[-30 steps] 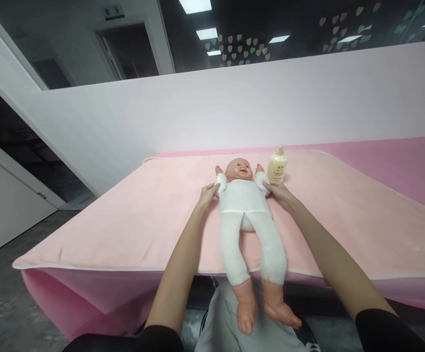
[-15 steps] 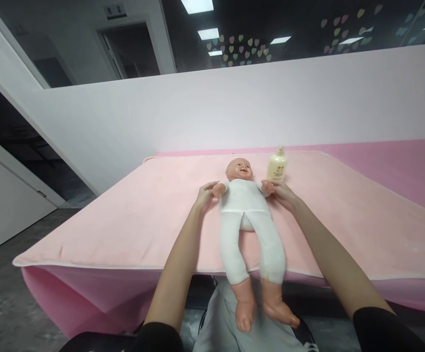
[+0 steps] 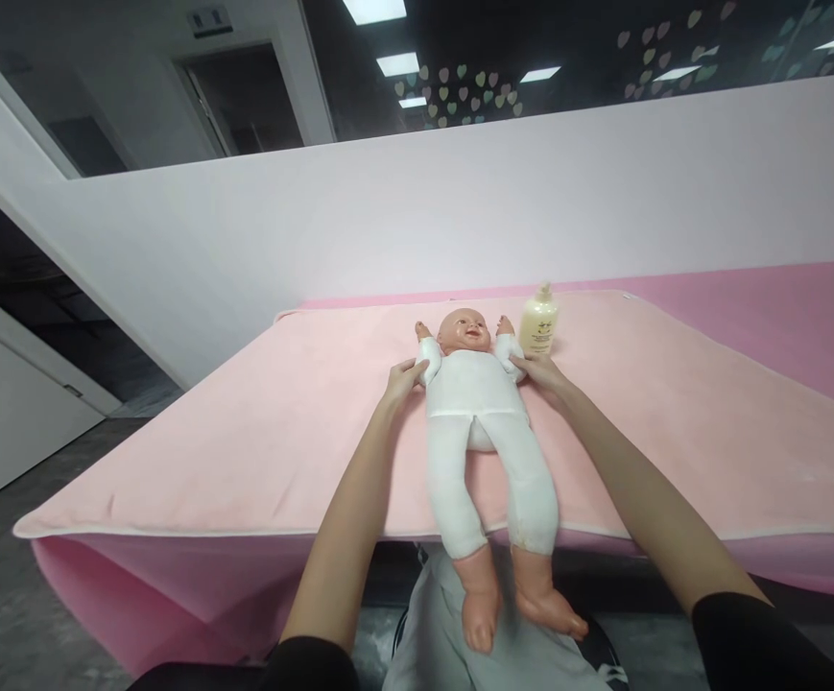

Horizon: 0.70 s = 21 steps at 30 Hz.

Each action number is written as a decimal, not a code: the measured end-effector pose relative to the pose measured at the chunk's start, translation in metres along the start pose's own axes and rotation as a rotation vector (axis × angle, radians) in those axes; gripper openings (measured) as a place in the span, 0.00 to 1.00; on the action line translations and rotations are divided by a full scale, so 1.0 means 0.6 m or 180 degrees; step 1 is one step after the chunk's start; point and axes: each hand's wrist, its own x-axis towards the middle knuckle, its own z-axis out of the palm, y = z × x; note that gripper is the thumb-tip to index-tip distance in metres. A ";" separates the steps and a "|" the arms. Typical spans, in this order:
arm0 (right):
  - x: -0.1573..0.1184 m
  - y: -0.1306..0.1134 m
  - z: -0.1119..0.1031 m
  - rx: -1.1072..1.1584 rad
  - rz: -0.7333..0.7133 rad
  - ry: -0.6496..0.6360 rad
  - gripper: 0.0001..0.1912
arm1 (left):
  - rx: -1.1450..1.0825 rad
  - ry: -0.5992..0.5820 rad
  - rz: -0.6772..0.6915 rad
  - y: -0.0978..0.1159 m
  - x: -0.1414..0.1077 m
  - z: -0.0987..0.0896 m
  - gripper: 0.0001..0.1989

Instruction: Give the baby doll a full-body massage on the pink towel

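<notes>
A baby doll (image 3: 478, 384) with a white cloth body lies on its back on the pink blanket (image 3: 244, 451), its feet hanging past the front edge. Both doll arms are bent upward beside its head. My left hand (image 3: 403, 377) is closed around the doll's arm on the left side, fingers at the white sleeve. On the other side, my right hand (image 3: 538, 369) grips the doll's other arm near the elbow. Just behind my right hand stands a pale yellow pump bottle (image 3: 538, 321), upright.
The blanket covers a table with a pink cloth (image 3: 783, 307) beneath it. A white wall (image 3: 532, 211) with dark glass above rises behind the table. My legs in grey trousers (image 3: 438, 624) are under the doll's feet. A white door (image 3: 20, 384) stands at the left.
The doll's forearms have swung up, so its hands now point upward beside its head. My hands have shifted slightly, from near the doll's hands to its sleeves. The bottle stays in place.
</notes>
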 end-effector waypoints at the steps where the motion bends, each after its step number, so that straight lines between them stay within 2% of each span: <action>1: -0.001 -0.001 -0.005 0.0161 0.0012 -0.0189 0.12 | -0.0095 -0.0149 0.0000 0.004 -0.002 -0.002 0.16; 4: -0.002 0.001 -0.017 0.0348 0.0054 -0.0453 0.16 | -0.0313 -0.0378 -0.0022 0.009 -0.007 -0.004 0.19; 8: 0.002 0.007 -0.021 0.0319 0.0098 -0.0365 0.11 | -0.0439 -0.0083 0.0123 -0.002 -0.005 -0.002 0.10; 10: 0.002 0.008 -0.019 0.0294 0.0051 -0.0299 0.10 | -0.0506 0.0063 0.0194 -0.008 -0.003 0.000 0.09; 14: 0.002 0.005 -0.014 0.0353 -0.0071 -0.0290 0.15 | -0.0495 0.0106 0.0154 -0.014 0.001 0.003 0.15; 17: 0.005 0.005 -0.011 0.0415 -0.0141 -0.0295 0.13 | -0.0269 0.0036 0.0323 -0.016 0.004 0.003 0.16; 21: 0.015 0.014 -0.008 -0.0001 0.0009 0.0043 0.10 | -0.0057 0.0109 0.0226 -0.026 0.015 0.001 0.19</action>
